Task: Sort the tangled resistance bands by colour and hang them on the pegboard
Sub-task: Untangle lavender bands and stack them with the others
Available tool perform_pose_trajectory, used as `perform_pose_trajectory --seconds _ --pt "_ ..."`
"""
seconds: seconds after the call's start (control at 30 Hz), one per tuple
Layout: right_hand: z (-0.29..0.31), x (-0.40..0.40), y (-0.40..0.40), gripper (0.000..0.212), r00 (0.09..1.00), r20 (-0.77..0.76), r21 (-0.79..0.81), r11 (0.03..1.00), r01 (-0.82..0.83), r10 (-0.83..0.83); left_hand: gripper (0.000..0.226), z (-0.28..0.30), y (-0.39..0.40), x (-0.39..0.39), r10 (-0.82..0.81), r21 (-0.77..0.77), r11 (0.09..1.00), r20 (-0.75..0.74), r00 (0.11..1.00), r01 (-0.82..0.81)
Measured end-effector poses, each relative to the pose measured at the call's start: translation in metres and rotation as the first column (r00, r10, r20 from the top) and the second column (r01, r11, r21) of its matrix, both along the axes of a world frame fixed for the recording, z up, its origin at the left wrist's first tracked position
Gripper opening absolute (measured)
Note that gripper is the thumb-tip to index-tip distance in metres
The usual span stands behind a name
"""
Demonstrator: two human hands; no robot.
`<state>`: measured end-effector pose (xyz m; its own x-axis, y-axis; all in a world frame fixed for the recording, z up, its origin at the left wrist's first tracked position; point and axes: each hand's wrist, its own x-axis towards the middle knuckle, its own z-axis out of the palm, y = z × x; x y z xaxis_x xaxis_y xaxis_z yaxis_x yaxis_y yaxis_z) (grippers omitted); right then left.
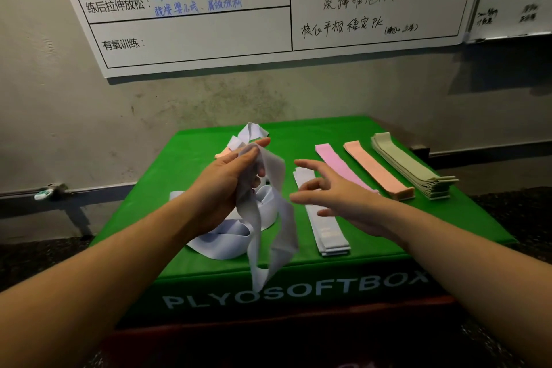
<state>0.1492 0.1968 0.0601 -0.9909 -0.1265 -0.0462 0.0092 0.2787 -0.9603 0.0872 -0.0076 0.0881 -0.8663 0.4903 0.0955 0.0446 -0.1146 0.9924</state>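
On the green worktop (298,134), four flat piles already lie sorted: lilac (324,227), pink (337,167), peach (376,170) and green (415,167). The left hand (227,185) grips a lilac band (268,218) lifted from the tangle (227,236). The right hand (337,197) hovers with loose fingers, holding nothing. Hanging looks not yet started; no pegboard shows.

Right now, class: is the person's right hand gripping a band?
No: the right hand hovers open above the lavender stack, while the left hand holds the lavender band.

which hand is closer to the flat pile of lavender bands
Right. The right hand hovers open directly over the flat lavender pile, while the left hand is off to its left, holding a loose lavender band.
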Motion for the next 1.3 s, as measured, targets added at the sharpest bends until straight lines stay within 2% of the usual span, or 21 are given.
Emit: perform_pose_trajectory --seconds 0.13,0.2,0.27,0.37,0.43,0.53,0.67,0.83,0.93,1.0,1.17,1.27,1.3 --pt "0.011 -0.004 -0.017 0.052 0.987 -0.143 -0.1 0.993 0.057 -0.071 0.033 0.002 0.01 0.01 -0.01 -0.03 1.0 -0.028 1.0 0.009" --pt "0.013 -0.005 -0.022 0.057 0.969 -0.213 -0.084 0.991 0.107 -0.123 0.033 0.002 0.011 0.009 -0.027 -0.035 0.999 -0.032 0.999 0.026" --pt "0.012 -0.007 -0.026 0.058 0.96 -0.265 -0.03 0.996 0.082 -0.087 0.03 0.002 0.01 0.01 -0.069 -0.008 0.998 0.004 0.998 0.069" --pt "0.008 -0.009 -0.029 0.025 0.943 -0.331 0.03 0.999 0.039 -0.027 0.027 -0.003 0.01 0.009 -0.046 -0.073 0.996 -0.067 0.997 0.041" --pt "0.009 -0.011 -0.026 0.019 0.955 -0.293 0.003 0.999 0.045 -0.042 0.024 -0.005 0.008 0.009 0.004 -0.136 0.99 -0.141 0.99 -0.024" --pt "0.012 -0.012 -0.019 0.031 0.988 -0.128 -0.176 0.983 0.058 -0.082 0.021 -0.006 0.002 0.01 0.003 -0.269 0.961 -0.215 0.977 -0.062" --pt "0.016 -0.013 -0.004 0.043 0.991 0.017 -0.446 0.886 0.123 -0.129 0.011 -0.007 -0.004 0.012 -0.097 -0.331 0.943 -0.153 0.983 0.041" --pt "0.02 -0.01 0.014 0.028 0.975 0.098 -0.553 0.804 0.219 -0.199 0.01 -0.015 -0.015 0.008 -0.183 -0.359 0.923 -0.089 0.979 0.141" --pt "0.015 -0.013 0.02 0.028 0.967 0.107 -0.548 0.797 0.252 -0.232 0.013 -0.019 -0.019 0.006 -0.218 -0.345 0.923 -0.104 0.97 0.17" --pt "0.013 -0.012 0.022 0.026 0.973 0.115 -0.533 0.814 0.229 -0.199 0.013 -0.021 -0.019 0.006 -0.228 -0.306 0.933 -0.104 0.968 0.187" --pt "-0.003 -0.01 0.016 0.029 0.987 0.076 -0.263 0.952 0.159 -0.144 0.009 -0.019 -0.01 0.009 -0.173 -0.12 0.98 -0.127 0.977 0.158" --pt "-0.014 -0.011 0.012 0.028 0.997 0.067 -0.162 0.986 0.043 -0.032 0.035 -0.016 -0.003 0.008 -0.135 -0.117 0.987 -0.203 0.97 0.112" --pt "-0.016 -0.011 0.01 0.024 0.998 0.057 -0.11 0.994 0.014 -0.008 0.034 -0.015 -0.001 0.008 -0.119 -0.109 0.989 -0.207 0.971 0.098"
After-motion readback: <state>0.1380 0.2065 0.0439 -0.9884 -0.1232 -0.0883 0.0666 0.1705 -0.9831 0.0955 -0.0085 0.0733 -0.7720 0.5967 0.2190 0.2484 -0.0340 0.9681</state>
